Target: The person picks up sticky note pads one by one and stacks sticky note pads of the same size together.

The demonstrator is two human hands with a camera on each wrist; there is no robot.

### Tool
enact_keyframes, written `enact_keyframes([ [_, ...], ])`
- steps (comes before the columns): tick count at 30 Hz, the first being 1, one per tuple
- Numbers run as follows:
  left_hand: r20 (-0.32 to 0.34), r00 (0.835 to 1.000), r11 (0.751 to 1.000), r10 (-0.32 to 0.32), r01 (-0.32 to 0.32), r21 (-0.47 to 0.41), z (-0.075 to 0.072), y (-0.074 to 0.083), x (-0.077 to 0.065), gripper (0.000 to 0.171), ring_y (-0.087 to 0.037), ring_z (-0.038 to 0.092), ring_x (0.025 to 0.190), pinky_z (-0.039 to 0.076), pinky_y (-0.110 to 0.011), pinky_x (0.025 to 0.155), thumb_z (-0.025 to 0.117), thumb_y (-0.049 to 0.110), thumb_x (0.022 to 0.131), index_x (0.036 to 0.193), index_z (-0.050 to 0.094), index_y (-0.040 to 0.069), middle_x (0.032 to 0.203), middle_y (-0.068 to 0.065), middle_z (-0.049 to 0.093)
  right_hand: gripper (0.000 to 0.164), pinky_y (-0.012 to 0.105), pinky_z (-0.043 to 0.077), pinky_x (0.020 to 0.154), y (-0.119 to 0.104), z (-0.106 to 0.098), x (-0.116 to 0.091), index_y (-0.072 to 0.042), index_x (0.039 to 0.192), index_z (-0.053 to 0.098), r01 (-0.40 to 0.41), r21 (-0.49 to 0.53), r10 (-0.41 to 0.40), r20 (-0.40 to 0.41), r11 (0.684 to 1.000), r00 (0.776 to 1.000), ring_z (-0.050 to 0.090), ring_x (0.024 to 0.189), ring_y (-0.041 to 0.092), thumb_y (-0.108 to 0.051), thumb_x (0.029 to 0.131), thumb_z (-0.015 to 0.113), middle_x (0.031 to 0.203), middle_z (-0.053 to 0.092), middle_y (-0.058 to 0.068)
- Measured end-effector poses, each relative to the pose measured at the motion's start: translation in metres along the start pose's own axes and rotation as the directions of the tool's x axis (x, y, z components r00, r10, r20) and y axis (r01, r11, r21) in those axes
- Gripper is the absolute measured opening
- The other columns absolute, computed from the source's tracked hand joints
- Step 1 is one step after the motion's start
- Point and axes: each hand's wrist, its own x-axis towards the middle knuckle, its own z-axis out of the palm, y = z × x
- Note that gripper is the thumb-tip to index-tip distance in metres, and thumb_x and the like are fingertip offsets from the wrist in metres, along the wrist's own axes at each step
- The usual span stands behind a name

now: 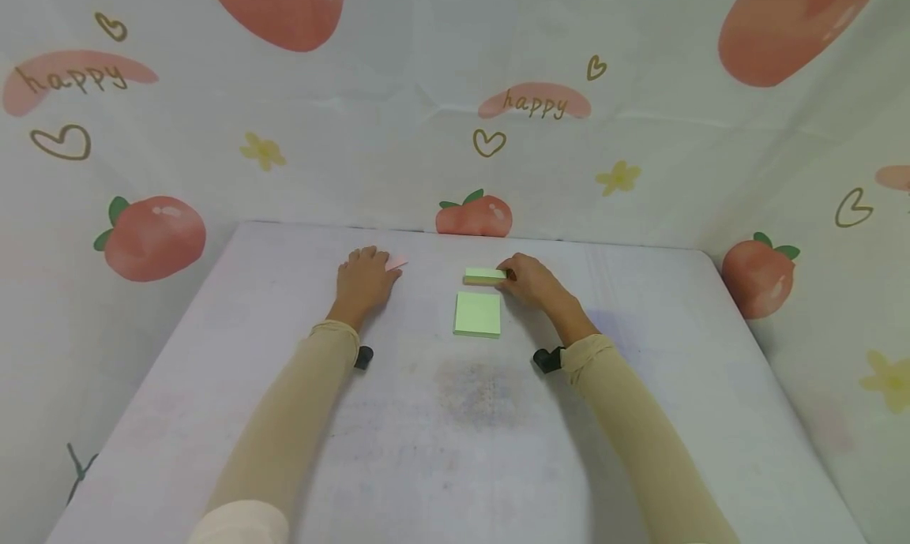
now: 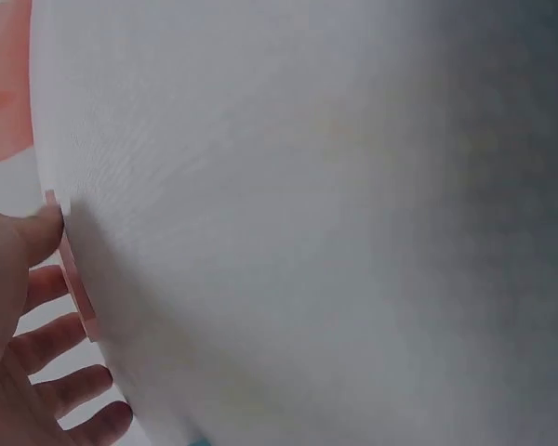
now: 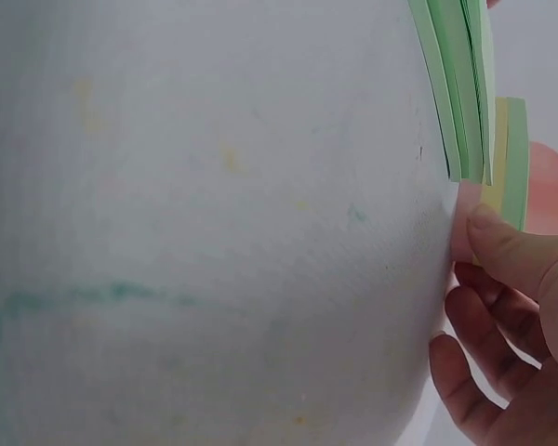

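My left hand [image 1: 365, 279] lies at the far left of the table with its fingers spread. Between its thumb and index finger is a pink sticky note pad [image 2: 78, 288], of which only a corner shows in the head view. My right hand [image 1: 532, 280] pinches the right end of a narrow sticky note stack [image 1: 483, 275], green on top. Seen from the right wrist, that stack [image 3: 514, 167] has pink, yellow and green layers, with the thumb on its near side. A square green sticky note pad [image 1: 477, 315] lies flat just in front of it.
The white table [image 1: 441, 465] has a greyish stain in front of the green pad. A fruit-patterned cloth [image 1: 398, 157] hangs behind the far edge and at both sides. Black wrist devices [image 1: 547, 360] sit by both sleeves.
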Motion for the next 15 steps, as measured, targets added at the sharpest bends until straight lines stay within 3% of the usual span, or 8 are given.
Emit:
enact_keyframes([
  [5, -0.036, 0.998, 0.998, 0.044, -0.042, 0.056, -0.0010, 0.0058, 0.0001, 0.039, -0.042, 0.052, 0.127, 0.048, -0.057, 0.101, 0.051, 0.028, 0.107, 0.134, 0.061, 0.003, 0.141, -0.019, 0.056, 0.035, 0.041, 0.049, 0.095, 0.0012, 0.0005, 0.0007, -0.002, 0.128, 0.068, 0.000, 0.002, 0.000, -0.010, 1.000, 1.000, 0.058, 0.102, 0.026, -0.020, 0.098, 0.069, 0.114, 0.066, 0.014],
  [11, -0.036, 0.997, 0.990, 0.070, -0.065, 0.126, -0.0010, 0.0081, 0.0007, 0.036, -0.038, 0.056, 0.117, 0.052, -0.053, 0.094, 0.050, 0.025, 0.108, 0.132, 0.061, 0.001, 0.128, -0.018, 0.060, 0.037, 0.044, 0.050, 0.100, -0.0005, 0.0000, -0.0009, 0.000, 0.131, 0.066, 0.000, 0.009, 0.000, -0.003, 1.000, 1.000, 0.061, 0.109, 0.028, -0.019, 0.099, 0.068, 0.119, 0.065, 0.016],
  [15, -0.062, 0.996, 0.993, 0.065, -0.058, 0.102, -0.0015, 0.0083, 0.0016, 0.034, -0.038, 0.058, 0.115, 0.053, -0.052, 0.093, 0.047, 0.023, 0.109, 0.133, 0.058, 0.002, 0.125, -0.018, 0.063, 0.037, 0.044, 0.050, 0.100, -0.0010, -0.0009, -0.0019, 0.000, 0.131, 0.066, 0.000, 0.006, 0.000, 0.001, 1.000, 1.000, 0.061, 0.109, 0.029, -0.019, 0.099, 0.068, 0.120, 0.064, 0.016],
])
